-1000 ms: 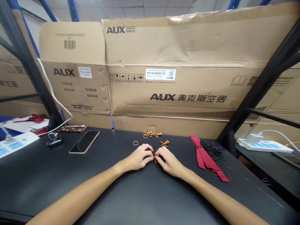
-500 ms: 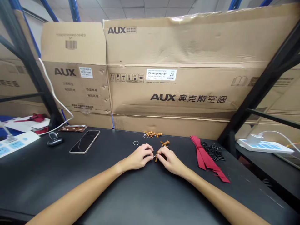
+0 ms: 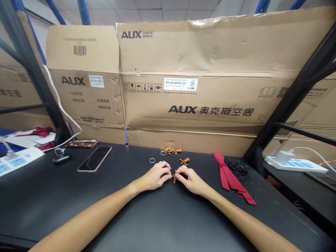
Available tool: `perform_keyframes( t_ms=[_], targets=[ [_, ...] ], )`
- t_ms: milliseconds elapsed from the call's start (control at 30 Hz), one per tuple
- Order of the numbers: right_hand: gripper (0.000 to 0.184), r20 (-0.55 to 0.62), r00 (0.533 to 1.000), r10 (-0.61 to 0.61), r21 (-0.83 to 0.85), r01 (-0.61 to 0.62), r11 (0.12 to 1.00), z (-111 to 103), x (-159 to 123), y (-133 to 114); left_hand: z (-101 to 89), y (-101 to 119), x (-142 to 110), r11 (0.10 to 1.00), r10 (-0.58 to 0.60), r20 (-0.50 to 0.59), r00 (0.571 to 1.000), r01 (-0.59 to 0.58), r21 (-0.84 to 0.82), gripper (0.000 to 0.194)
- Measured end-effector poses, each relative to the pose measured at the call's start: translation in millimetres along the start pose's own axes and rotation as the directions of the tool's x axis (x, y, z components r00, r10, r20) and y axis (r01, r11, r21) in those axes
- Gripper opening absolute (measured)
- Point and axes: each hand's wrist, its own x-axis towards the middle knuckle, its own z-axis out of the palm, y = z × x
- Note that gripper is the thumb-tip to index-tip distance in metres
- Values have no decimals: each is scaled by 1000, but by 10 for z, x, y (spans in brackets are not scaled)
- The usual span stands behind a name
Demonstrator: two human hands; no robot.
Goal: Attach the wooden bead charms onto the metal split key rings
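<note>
My left hand (image 3: 158, 176) is closed in a pinch on a thin silvery ring (image 3: 172, 176), mostly hidden by the fingertips. Facing it, my right hand (image 3: 191, 179) pinches a small orange-brown charm (image 3: 174, 180) with an orange cord, whose end hangs below the fingers. Ring and charm meet between the two hands; whether the cord passes through the ring is too small to tell. Behind my right hand lies a gourd-shaped wooden charm (image 3: 186, 160) with a cord. A loose metal ring (image 3: 152, 162) rests beyond my left hand.
Several gourd charms with rings (image 3: 172, 151) lie near the cardboard wall (image 3: 189, 119). Red ribbons (image 3: 231, 175) and black clasp-like pieces (image 3: 240, 170) are at right. A phone (image 3: 95, 159), a dark earbud case (image 3: 62, 158) and a power strip (image 3: 21, 160) sit at left.
The hanging cord end has shifted slightly down and left at my right fingertips. Both hands otherwise keep the same pinch and place.
</note>
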Motion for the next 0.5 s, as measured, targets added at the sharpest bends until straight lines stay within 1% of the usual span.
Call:
perform_keyframes(
  t_ms=[133,367,500],
  targets=[
    [24,-7,1000,-23,-3,23,1000,23,-12,-32,22,-9,-12,998,32,-12,999,-31,62,15],
    [24,-26,999,21,-17,-22,1000,31,-1,6,18,14,-22,989,69,2,998,-68,133,16],
    [27,-9,998,57,5,-57,998,25,12,26,4,45,-20,984,81,15,997,-82,160,18]
  ],
)
